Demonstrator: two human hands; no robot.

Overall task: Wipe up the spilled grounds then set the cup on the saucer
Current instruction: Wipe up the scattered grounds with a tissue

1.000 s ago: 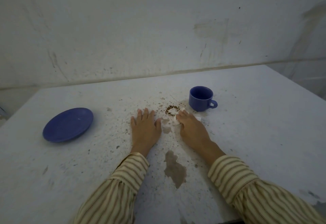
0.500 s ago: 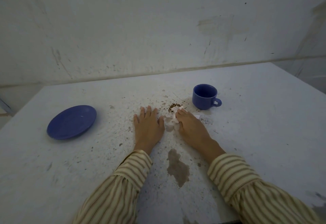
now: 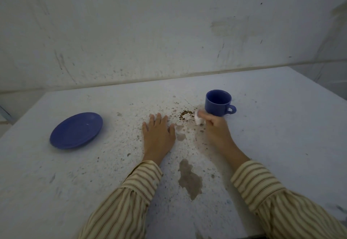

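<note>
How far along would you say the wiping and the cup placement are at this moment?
Nothing looks finished. In hand: the right hand pinches a small white tissue beside the coffee grounds, which lie in a curved trail on the table; the left hand rests flat. Left: clearing the grounds, then moving the blue cup, which stands on the table far from the empty blue saucer.
</note>
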